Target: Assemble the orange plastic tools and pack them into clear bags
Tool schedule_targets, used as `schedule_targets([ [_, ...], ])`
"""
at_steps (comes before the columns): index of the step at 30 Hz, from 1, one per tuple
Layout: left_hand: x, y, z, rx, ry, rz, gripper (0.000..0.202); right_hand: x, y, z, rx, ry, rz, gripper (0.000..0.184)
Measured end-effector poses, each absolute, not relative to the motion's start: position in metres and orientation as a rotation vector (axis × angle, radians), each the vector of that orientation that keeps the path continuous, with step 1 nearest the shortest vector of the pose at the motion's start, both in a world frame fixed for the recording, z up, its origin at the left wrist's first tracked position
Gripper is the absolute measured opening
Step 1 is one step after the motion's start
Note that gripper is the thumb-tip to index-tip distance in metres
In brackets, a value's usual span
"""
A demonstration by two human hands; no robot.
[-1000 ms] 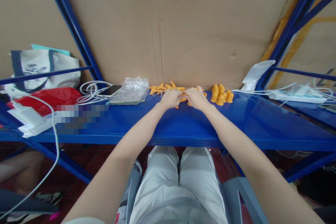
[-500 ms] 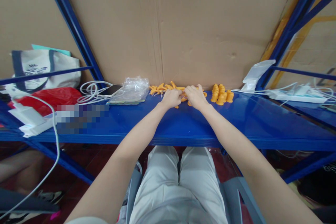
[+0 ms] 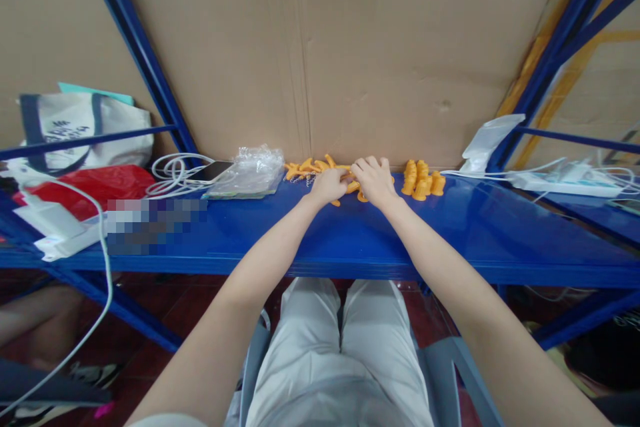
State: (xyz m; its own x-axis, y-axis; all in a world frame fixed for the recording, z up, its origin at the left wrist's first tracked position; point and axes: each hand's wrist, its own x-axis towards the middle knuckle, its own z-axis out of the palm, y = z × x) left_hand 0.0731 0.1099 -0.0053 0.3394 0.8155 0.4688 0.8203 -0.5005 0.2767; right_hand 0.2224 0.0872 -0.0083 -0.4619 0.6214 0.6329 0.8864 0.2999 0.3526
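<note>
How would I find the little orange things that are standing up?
Look at the blue metal shelf in front of the big cardboard sheet. Just right of the person's right hand is a small cluster of orange plastic pieces. Unlike the orange pieces lying flat in a heap by the left hand, these stand upright, packed together.

Glossy blue metal shelf (image 3: pixel 350 240); matt brown cardboard (image 3: pixel 350 60); smooth orange plastic pieces (image 3: pixel 423 180); crinkled clear plastic bag (image 3: pixel 253 170).

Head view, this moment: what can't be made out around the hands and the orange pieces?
- Head view: whatever lies between left hand and right hand; the hands cover it.
- Head view: shape of the orange pieces; too small.
- Head view: pixelated patch on the blue shelf; blurred out.
</note>
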Motion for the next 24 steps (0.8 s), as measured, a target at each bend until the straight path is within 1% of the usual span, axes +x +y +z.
schedule_targets([
  [6, 0.074, 0.115, -0.007, -2.571, -1.605, -0.920, 0.028, 0.223, 0.087, -0.009, -1.357, -2.201, -0.965, 0.028],
  [11, 0.073, 0.110, -0.007, -2.517, -1.599, -0.834, 0.028, 0.224, 0.088, -0.010, -1.335, -2.233, -0.960, 0.032],
  [16, 0.070, 0.103, -0.007, -2.445, -1.590, -0.752, 0.029, 0.226, 0.087, -0.012, -1.314, -2.280, -0.930, 0.029],
  [21, 0.069, 0.102, -0.008, -2.436, -1.595, -0.668, 0.030, 0.227, 0.087, -0.012, -1.334, -2.339, -0.876, 0.033],
  [24, 0.071, 0.101, -0.007, -2.434, -1.600, -0.632, 0.029, 0.226, 0.088, -0.011, -1.354, -2.341, -0.865, 0.029],
])
